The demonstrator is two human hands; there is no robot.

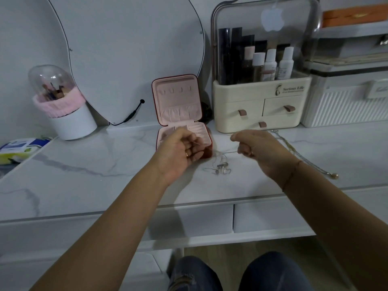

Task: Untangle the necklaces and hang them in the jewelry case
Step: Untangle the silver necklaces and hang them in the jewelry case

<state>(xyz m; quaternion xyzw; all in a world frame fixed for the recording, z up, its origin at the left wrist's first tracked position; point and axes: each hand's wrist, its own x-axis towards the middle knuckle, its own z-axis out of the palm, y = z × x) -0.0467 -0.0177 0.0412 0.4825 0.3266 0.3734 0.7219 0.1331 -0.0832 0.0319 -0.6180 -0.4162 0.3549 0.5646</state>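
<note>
A small pink-lined jewelry case [177,101] stands open on the marble vanity top, its lid upright with a row of hooks. My left hand [180,151] is in front of the case's lower tray, fingers pinched on a thin silver chain. My right hand [255,148] is to the right, pinching the same fine chain, which runs between the hands. Below them the tangled silver necklaces [220,168] with pendants rest on the top. A gold necklace [298,153] lies stretched out to the right, partly behind my right wrist.
A cream cosmetic organizer [262,110] with drawers and bottles stands right of the case. A white ribbed box [344,106] sits far right. A brush holder [67,116] with a clear dome stands at the left, a mirror [130,55] behind, a tissue pack [19,148] at the left edge.
</note>
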